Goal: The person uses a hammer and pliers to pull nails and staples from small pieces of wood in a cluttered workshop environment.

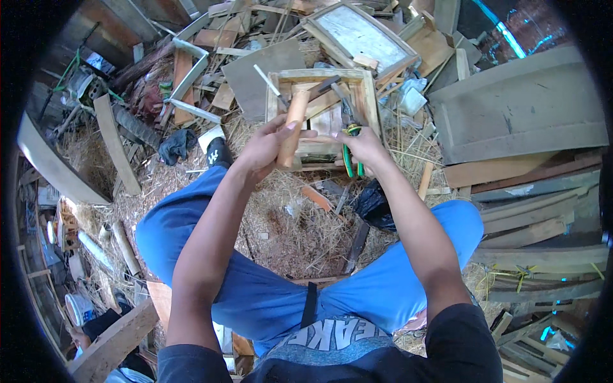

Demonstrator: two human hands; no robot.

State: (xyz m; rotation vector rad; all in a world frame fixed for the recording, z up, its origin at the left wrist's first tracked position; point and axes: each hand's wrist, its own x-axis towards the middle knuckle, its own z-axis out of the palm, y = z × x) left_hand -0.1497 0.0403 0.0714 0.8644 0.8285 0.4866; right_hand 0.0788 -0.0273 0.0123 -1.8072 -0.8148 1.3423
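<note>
My left hand (pixel 271 143) is closed round a light orange-brown piece of wood (pixel 295 124), a thick stick held tilted with its upper end leaning right. In my right hand (pixel 367 147) is a pair of pliers (pixel 348 161) with green and yellow handles. Their handles point down toward me, and their jaws are hard to make out against the wood behind. Both hands are over the near side of a shallow wooden frame (pixel 369 96). Across its far part lies a dark bar (pixel 324 87), close to the top of the held wood.
Scrap boards and a framed panel (pixel 364 35) lie beyond the wooden frame. A large grey board (pixel 517 108) leans at right above stacked planks (pixel 530 258). A black plastic bag (pixel 375 205) sits by my right knee. Straw and shavings cover the ground. Another person's arm (pixel 80 337) shows at lower left.
</note>
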